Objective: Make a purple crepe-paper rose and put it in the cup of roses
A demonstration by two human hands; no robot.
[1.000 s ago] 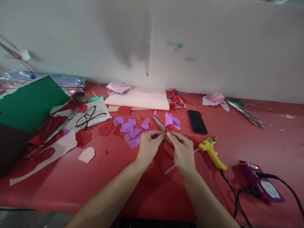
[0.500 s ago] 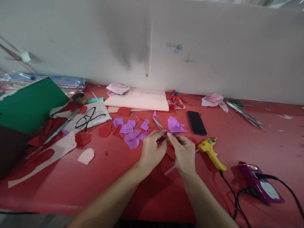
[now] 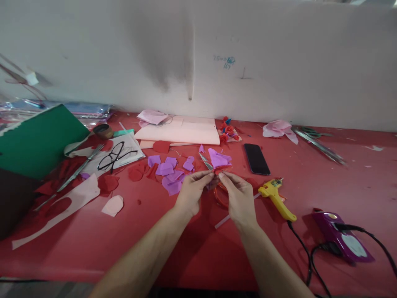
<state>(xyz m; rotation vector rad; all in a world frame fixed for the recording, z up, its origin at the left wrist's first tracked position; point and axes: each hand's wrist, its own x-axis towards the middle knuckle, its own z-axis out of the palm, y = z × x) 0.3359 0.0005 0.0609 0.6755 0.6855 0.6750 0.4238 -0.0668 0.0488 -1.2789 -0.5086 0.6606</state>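
My left hand [image 3: 192,189] and my right hand [image 3: 238,194] meet at the middle of the table, both closed. Between their fingertips they pinch a small red piece [image 3: 221,169], which looks like crepe paper. Purple crepe paper petals [image 3: 218,158] stand up just beyond it and seem joined to it. Under my hands lie scissors, with the blade [image 3: 205,160] pointing away and an orange handle [image 3: 221,196] partly hidden. Loose purple petals [image 3: 173,176] are scattered left of my left hand. A yellow glue gun [image 3: 277,199] lies right of my right hand.
A phone [image 3: 257,159] lies beyond the glue gun. At right is a purple power strip [image 3: 343,236] with black cords. Folded pink paper [image 3: 180,130] and red paper flowers [image 3: 228,131] lie at the back. Eyeglasses [image 3: 114,156] and a green board [image 3: 43,138] are at left.
The purple petals have swung left and now stand above my fingertips. More of the red piece shows between my fingers. My left hand has shifted slightly left.
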